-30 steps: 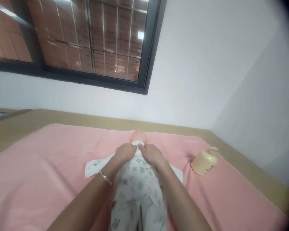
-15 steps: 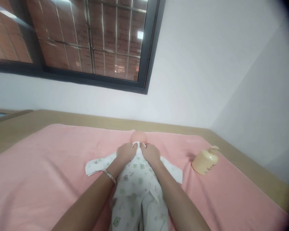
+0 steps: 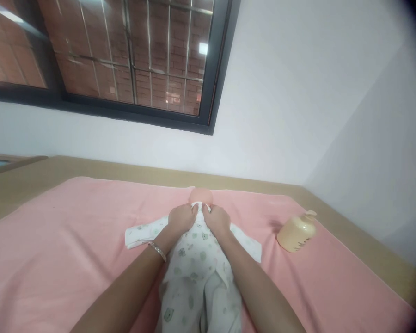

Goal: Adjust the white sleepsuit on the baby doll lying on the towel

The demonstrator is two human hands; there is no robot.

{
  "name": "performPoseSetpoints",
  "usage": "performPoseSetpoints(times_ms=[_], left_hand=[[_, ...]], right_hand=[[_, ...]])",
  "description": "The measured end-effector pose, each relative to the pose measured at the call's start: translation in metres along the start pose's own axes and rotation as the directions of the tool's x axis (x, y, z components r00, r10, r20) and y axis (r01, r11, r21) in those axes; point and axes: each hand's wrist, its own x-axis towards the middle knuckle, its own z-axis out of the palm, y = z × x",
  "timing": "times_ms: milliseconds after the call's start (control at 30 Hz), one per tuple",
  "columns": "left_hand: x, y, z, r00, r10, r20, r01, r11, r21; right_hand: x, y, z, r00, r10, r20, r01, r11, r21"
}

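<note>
A doll (image 3: 201, 194) lies on its back with its smooth round head at the far end; its face is mostly hidden. It wears a white baby shirt (image 3: 193, 252) printed with small green and grey figures, sleeves spread to both sides, and matching trousers (image 3: 183, 303). At the left side of the neckline, my left hand (image 3: 182, 218) is closed on the shirt's collar, thumb uppermost. My right hand (image 3: 217, 220) pinches the collar from the right side, its thumb close to the other one. Both forearms run along the doll's body.
Under the doll spreads a pink sheet (image 3: 90, 226) on a wooden surface (image 3: 131, 171) with a raised edge. A yellow pump bottle (image 3: 296, 232) stands at the right. Behind are a white wall (image 3: 273, 92) and a dark-framed barred window (image 3: 135, 111).
Both hands keep hold of the collar in nearly the same place. The left sleeve end has shifted slightly up and inward, and the view has moved a little.
</note>
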Motion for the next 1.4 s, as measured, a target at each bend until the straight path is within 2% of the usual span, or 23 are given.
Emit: performPoseSetpoints(times_ms=[633, 1000, 1200, 1300, 1400], left_hand=[[0.017, -0.006, -0.002, 0.999, -0.006, 0.045, 0.007, 1.0, -0.011], [0.017, -0.002, -0.006, 0.999, -0.02, 0.043, 0.02, 1.0, -0.012], [0.015, 0.0, -0.012, 0.997, -0.058, 0.05, 0.058, 0.998, 0.009], [0.011, 0.002, -0.019, 0.996, -0.052, 0.078, 0.05, 0.998, 0.031], [0.001, 0.011, -0.026, 0.995, -0.027, 0.095, 0.018, 0.996, 0.091]], right_hand=[[0.015, -0.005, 0.0, 0.999, 0.003, 0.04, -0.002, 1.0, -0.016], [0.017, 0.0, 0.001, 0.999, -0.005, 0.045, 0.005, 1.0, -0.002], [0.006, -0.012, -0.016, 0.996, -0.035, 0.088, 0.044, 0.994, -0.102], [-0.01, -0.026, -0.032, 0.985, -0.115, 0.127, 0.137, 0.974, -0.179], [-0.024, -0.035, -0.047, 0.968, -0.194, 0.161, 0.219, 0.963, -0.157]])
